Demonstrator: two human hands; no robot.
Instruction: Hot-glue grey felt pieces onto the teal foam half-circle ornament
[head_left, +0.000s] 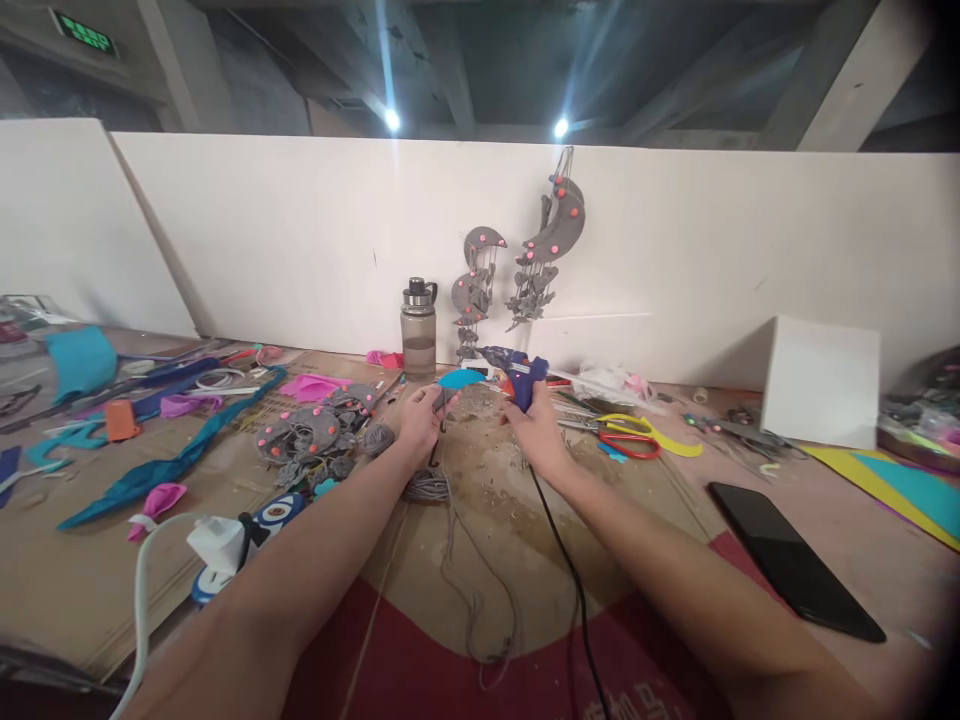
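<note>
In my right hand [531, 418] is a dark blue glue gun [523, 376], its nozzle pointing left and its black cord [564, 560] trailing down toward me. My left hand [421, 416] is closed on a blue felt piece [462, 378], with some grey material showing at the fingers. The glue gun's nozzle is just right of and above the felt; whether they touch I cannot tell. Beneath my left hand lies a bundle of grey yarn [426, 486], with loose strands running toward me. A ball of grey yarn [377, 437] sits left of my wrist.
A water bottle [418, 335] stands by the white board. Grey moon-shaped hangings [556, 225] hang there. Left are grey felt pieces with pink dots [300, 432], fabric scraps and a power strip [279, 510]. Red-handled scissors [628, 440] and a black phone [791, 555] lie right.
</note>
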